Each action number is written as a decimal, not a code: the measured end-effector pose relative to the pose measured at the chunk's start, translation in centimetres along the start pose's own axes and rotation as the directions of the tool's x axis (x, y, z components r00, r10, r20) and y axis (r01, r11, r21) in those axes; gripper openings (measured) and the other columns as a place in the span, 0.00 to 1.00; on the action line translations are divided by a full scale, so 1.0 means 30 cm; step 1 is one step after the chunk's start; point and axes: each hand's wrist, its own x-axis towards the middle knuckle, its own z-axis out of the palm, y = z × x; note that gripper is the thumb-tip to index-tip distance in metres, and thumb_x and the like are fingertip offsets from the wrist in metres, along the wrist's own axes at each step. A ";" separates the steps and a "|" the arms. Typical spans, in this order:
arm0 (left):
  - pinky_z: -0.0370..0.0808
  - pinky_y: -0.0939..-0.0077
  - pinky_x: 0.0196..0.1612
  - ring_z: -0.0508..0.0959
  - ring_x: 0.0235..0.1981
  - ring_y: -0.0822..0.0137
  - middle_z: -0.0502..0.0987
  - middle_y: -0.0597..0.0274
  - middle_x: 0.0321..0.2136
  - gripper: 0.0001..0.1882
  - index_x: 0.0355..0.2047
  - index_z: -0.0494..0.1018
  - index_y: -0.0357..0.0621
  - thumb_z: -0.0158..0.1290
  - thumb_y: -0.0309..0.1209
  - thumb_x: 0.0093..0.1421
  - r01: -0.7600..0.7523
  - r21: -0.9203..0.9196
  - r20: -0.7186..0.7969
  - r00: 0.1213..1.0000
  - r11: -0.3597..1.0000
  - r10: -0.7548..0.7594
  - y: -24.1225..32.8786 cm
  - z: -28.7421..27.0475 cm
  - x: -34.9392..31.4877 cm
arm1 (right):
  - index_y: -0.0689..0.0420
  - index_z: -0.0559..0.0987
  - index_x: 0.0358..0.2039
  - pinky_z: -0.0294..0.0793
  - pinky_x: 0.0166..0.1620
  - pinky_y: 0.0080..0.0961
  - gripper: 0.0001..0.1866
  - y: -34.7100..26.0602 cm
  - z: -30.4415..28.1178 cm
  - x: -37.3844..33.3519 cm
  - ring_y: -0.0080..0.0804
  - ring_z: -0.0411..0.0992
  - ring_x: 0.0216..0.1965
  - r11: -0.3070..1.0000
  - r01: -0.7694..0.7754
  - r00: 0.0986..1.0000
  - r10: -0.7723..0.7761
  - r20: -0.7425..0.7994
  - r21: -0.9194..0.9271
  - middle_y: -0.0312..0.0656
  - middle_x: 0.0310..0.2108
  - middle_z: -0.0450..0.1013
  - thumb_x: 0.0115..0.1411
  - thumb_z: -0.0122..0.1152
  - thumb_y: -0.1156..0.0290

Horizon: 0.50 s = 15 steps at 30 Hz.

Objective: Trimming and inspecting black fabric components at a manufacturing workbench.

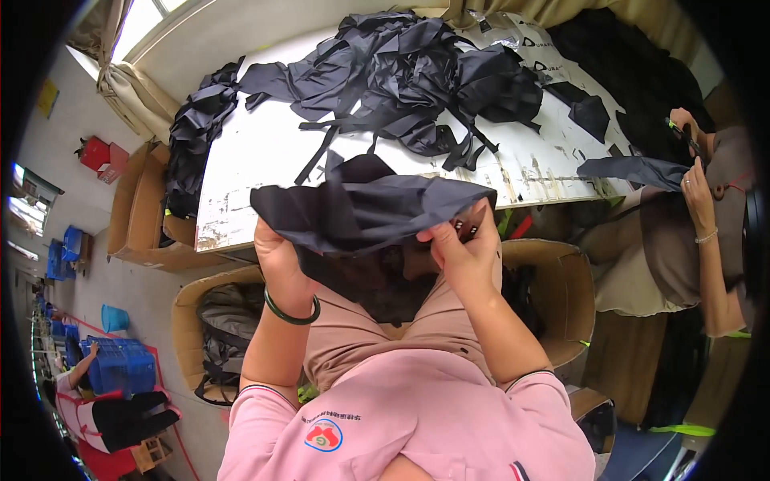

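A black fabric piece is spread between my two hands, above my lap and just off the table's near edge. My left hand grips its left end, with most of the fingers hidden beneath the cloth. At the right end, my right hand pinches the cloth between thumb and fingers. Small shiny spots on something dark show by the right fingers; I cannot make out what it is. Part of the fabric hangs down toward my lap.
A big heap of black fabric pieces lies on the white table, some straps trailing forward. Cardboard boxes flank my legs. At right, another person's hand holds dark cloth. Blue crates stand at far left.
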 end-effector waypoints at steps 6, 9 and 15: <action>0.74 0.75 0.43 0.77 0.37 0.71 0.77 0.63 0.37 0.06 0.38 0.71 0.45 0.48 0.21 0.61 0.126 -0.153 0.058 0.991 0.980 -0.119 -0.077 -0.143 -0.015 | 0.63 0.63 0.56 0.70 0.34 0.14 0.26 0.061 -0.077 0.028 0.21 0.73 0.29 0.969 0.158 0.969 -0.189 -0.161 -0.188 0.36 0.26 0.73 0.58 0.60 0.81; 0.76 0.74 0.47 0.78 0.37 0.72 0.77 0.63 0.37 0.10 0.43 0.73 0.44 0.48 0.21 0.62 0.179 -0.235 0.120 0.981 0.955 -0.155 -0.084 -0.128 -0.038 | 0.62 0.64 0.58 0.69 0.35 0.14 0.28 0.059 -0.082 0.040 0.19 0.72 0.29 0.949 0.051 0.996 -0.026 0.081 -0.311 0.35 0.25 0.73 0.58 0.62 0.79; 0.74 0.80 0.37 0.77 0.31 0.71 0.77 0.64 0.31 0.07 0.30 0.69 0.48 0.51 0.19 0.58 0.234 -0.146 -0.090 0.964 0.961 -0.248 -0.078 -0.113 -0.044 | 0.63 0.79 0.35 0.67 0.33 0.16 0.09 0.102 -0.098 0.041 0.19 0.67 0.26 0.927 0.030 0.980 0.047 0.194 -0.375 0.35 0.24 0.71 0.54 0.68 0.76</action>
